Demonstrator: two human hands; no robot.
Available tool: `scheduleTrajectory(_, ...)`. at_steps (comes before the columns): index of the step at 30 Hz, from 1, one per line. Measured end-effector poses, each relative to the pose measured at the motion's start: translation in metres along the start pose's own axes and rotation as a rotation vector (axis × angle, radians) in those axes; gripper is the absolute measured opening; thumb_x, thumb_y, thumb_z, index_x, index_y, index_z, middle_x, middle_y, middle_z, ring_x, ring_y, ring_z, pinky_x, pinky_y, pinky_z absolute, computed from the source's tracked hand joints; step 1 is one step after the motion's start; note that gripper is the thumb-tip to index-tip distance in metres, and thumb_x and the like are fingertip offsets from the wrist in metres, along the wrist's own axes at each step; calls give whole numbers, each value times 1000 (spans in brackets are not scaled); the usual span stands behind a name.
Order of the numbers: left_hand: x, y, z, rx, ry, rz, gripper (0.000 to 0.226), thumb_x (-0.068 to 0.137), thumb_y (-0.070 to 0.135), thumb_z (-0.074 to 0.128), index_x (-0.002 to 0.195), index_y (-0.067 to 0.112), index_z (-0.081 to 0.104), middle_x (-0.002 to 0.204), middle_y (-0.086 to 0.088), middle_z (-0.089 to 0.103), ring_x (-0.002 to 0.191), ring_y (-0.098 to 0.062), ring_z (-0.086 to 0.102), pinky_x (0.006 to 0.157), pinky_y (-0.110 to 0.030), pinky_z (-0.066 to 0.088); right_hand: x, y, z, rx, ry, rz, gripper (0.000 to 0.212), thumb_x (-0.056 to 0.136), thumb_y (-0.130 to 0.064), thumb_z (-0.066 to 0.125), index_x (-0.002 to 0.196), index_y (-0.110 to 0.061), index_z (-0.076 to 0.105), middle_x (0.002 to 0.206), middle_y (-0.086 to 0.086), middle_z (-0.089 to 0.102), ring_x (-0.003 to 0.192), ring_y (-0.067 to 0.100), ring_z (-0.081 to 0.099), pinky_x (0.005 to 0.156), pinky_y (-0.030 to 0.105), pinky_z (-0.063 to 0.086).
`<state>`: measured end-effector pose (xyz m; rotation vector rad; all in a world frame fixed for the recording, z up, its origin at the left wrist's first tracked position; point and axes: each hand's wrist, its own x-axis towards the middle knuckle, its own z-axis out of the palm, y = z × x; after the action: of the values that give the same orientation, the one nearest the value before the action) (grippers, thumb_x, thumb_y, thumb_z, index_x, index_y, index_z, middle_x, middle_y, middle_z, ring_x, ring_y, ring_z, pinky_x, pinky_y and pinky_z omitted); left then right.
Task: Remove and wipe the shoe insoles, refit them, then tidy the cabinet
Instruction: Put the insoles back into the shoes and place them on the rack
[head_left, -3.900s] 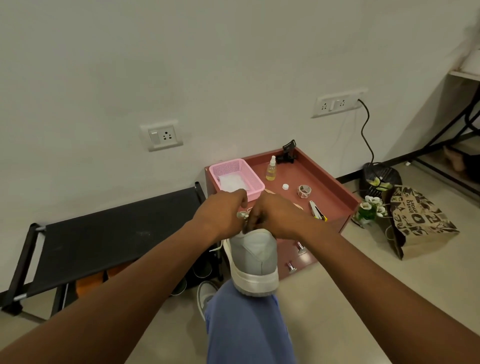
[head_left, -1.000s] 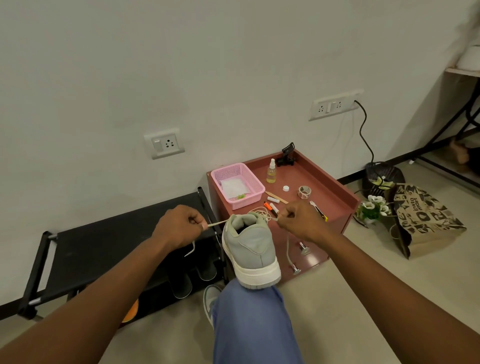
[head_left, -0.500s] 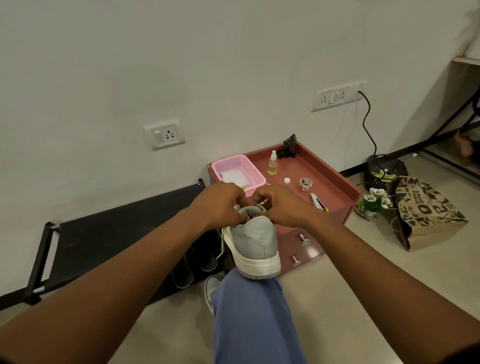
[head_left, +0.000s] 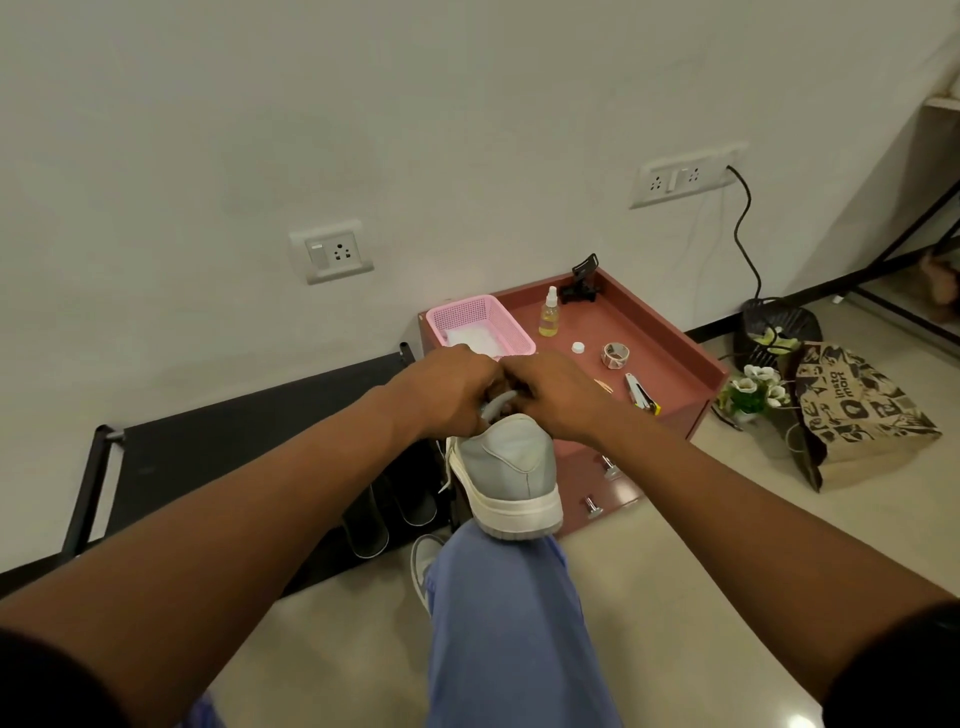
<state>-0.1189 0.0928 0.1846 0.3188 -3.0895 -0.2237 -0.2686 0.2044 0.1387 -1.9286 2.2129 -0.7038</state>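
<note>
both sets of fingers curl over the tongue end of the grey shoe (head_left: 506, 470) at frame centre, left hand (head_left: 451, 397) and right hand (head_left: 556, 392) touching; laces hidden. advise even tension, shoe steadied on knee.

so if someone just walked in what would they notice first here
Both hands, left hand and right hand, meet at the top of a grey sneaker propped on the person's raised knee, centre frame. Behind it, a red cabinet against the wall carries a pink basket and a small spray bottle.
</note>
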Motion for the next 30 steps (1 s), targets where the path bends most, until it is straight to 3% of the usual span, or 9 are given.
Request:
scheduleTrajectory(3,2,0,8,-53,16,-21,30,90,23,73,115,11,61,107,-9,69,89,-22,62,73,-27,41,-5,4,9,60,82,21,7,87,-15,57,90,-16,52,80,2,61,74,26,55,63,48,48)
scheduleTrajectory(7,4,9,24,-158,115,-120,30,99,29,65,125,15,55,115,-7,67,90,-17,57,77,-25,42,-15,3,18,125,144,77,13,94,-14,55,92,-18,43,86,3,56,75,22,49,61,39,41)
scheduleTrajectory(11,7,9,37,-157,159,-209,27,101,27,63,125,19,53,114,-6,67,88,-16,57,77,-24,45,-17,1,22,181,141,142,17,98,-14,56,89,-21,43,83,2,58,72,21,49,57,32,32)
scheduleTrajectory(16,10,3,45,-83,206,-317,27,100,30,65,122,18,56,108,-6,67,83,-17,57,75,-25,45,2,-3,23,225,126,368,16,93,-25,64,81,-25,54,87,4,66,80,26,59,58,31,33)
scheduleTrajectory(21,11,2,56,-177,287,-456,22,99,33,67,114,18,63,106,-4,71,83,-17,61,75,-28,51,11,-3,24,266,132,474,13,92,-28,72,82,-20,67,90,1,70,83,21,61,54,25,31)
scheduleTrajectory(25,7,1,67,-273,345,-536,31,97,47,66,114,21,67,103,0,72,85,-18,66,74,-27,52,15,0,27,344,88,558,24,89,-34,76,80,-12,75,81,5,72,70,15,57,56,26,36)
scheduleTrajectory(30,10,-3,58,-374,324,-650,32,87,52,78,88,22,67,82,4,70,71,-14,67,65,-24,55,12,-3,25,374,159,586,26,88,-32,77,67,-20,69,71,-5,67,71,15,59,57,25,40)
